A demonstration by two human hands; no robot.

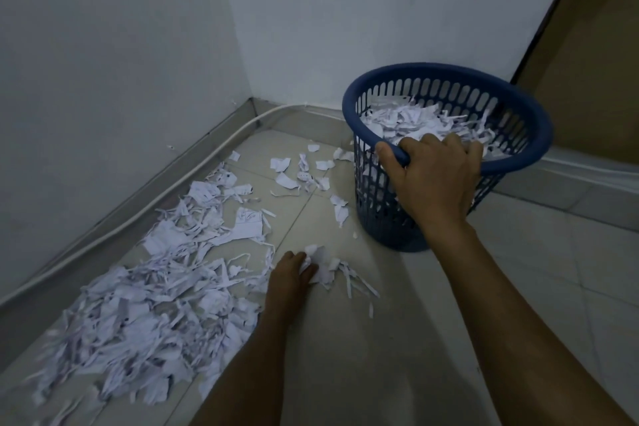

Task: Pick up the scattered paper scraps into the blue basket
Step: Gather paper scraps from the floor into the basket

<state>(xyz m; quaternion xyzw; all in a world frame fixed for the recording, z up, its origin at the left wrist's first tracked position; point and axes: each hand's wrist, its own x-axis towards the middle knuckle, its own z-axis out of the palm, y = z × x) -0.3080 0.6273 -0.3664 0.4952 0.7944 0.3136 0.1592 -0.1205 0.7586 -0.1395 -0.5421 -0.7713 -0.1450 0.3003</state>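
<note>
- Blue plastic, slotted and tipped toward the person: the blue basket (pixel 518 121) stands on the tiled floor (pixel 432 322) near the corner of the room, already well filled with white paper.
- A person's right hand (pixel 432 180) grips the basket's near rim, fingers hooked inside and thumb curled over the edge, holding it at a tilt.
- Low on the floor, the left hand (pixel 292 270) closes round a small clump of scraps (pixel 323 264), with loose strips trailing out of the hold to its right.
- Most of the paper scraps (pixel 145 304) lie in a thick drift along the left wall (pixel 103 62), beside a white cable (pixel 121 221) at the skirting; a thinner scatter sits just beside the basket's base.
- By the look of it, the job is far from done.
- Risks from here: the trailing strips could drop on the way up, since the grasp takes only part of the clump; and tilting the crowded basket further could spill paper over the lowered rim.
</note>
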